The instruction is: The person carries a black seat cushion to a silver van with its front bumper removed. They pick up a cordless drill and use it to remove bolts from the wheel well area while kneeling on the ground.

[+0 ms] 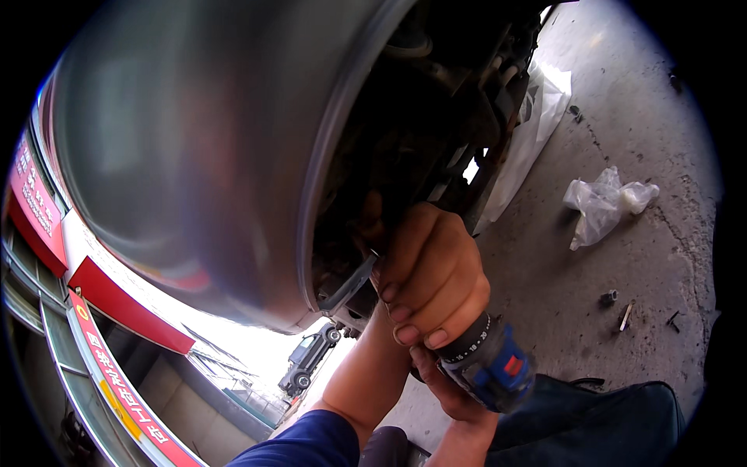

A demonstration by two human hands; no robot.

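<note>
A blue and black cordless drill (490,366) points up toward the dark underside (405,132) of a vehicle. My left hand (436,268) is closed round the front end of the drill, just ahead of its numbered ring, and the fist covers the chuck. Below it, my right hand (445,385) holds the drill from the left; its handle is hidden. A shiny metal strip (350,284) lies just left of my left fist, along the lower edge of a large grey body panel (210,156). What the drill tip touches is out of sight.
Crumpled clear plastic (607,201) lies on the concrete floor at right, near a white plastic sheet (537,117). Small loose parts, among them a dark socket (608,297), lie lower down. A dark bag (591,424) sits at lower right. Another vehicle (309,358) stands farther off.
</note>
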